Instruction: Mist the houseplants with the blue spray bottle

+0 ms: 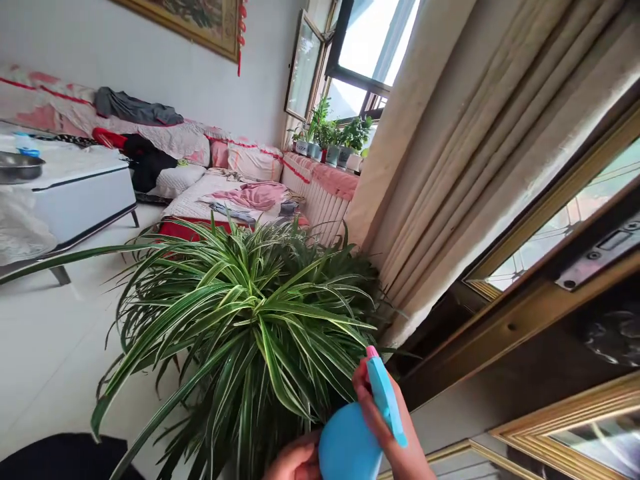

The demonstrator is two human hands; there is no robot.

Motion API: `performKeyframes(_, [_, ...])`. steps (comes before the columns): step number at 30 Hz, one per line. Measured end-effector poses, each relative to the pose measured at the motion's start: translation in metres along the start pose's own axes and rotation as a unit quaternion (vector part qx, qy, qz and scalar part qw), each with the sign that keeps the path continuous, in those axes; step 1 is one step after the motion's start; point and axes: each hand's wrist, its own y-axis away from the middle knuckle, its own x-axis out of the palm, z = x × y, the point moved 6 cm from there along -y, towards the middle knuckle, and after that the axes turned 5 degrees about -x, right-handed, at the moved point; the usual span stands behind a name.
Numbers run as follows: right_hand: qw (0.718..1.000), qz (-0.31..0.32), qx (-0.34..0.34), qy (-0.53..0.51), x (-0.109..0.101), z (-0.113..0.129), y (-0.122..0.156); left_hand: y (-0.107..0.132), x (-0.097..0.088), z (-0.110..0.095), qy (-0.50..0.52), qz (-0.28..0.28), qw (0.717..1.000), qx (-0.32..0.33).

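Observation:
A blue spray bottle [350, 443] with a pink nozzle tip is at the bottom of the view, its nozzle pointing toward a large spider plant [255, 307]. My right hand [373, 407] is wrapped round the neck of the bottle, fingers at the trigger below the light-blue spray head. Against the bottle's left side, low in the view, lies my left hand [297, 460], its fingers curled and partly hidden behind the bottle. Long green leaves with pale edges spread out just beyond both hands. The plant's pot is hidden under the leaves.
Beige curtains [475, 133] hang to the right, beside a dark door with gold trim [525, 300]. Behind the plant is a sofa [190, 193] with clothes on it. A white table [85, 193] holding a metal bowl [20, 167] stands left. Potted plants [335, 140] line the windowsill.

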Motion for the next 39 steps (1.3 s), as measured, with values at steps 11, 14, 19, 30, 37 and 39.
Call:
performKeyframes(11, [0.997,-0.051,0.051,-0.018,0.003,-0.028,-0.041,-0.004,0.028,-0.024,0.128,-0.122,0.983,0.053])
performKeyframes(14, [0.993,-0.095,0.060,-0.024,0.000,-0.024,-0.049,-0.006,0.035,-0.035,0.131,-0.132,0.980,0.075])
performKeyframes(19, [0.984,-0.145,0.073,-0.070,0.008,-0.028,-0.061,-0.019,0.032,-0.057,0.094,-0.146,0.982,0.074])
performKeyframes(30, [0.961,-0.218,0.137,-0.104,0.002,-0.057,-0.085,-0.029,0.056,-0.098,0.012,-0.089,0.995,0.034])
performKeyframes(37, [0.961,-0.220,0.134,-0.102,0.009,-0.081,-0.097,-0.046,0.049,-0.095,0.034,-0.084,0.994,0.054])
performKeyframes(39, [0.961,-0.228,0.128,-0.093,0.008,-0.082,-0.097,-0.049,0.048,-0.096,0.037,-0.089,0.994,0.047])
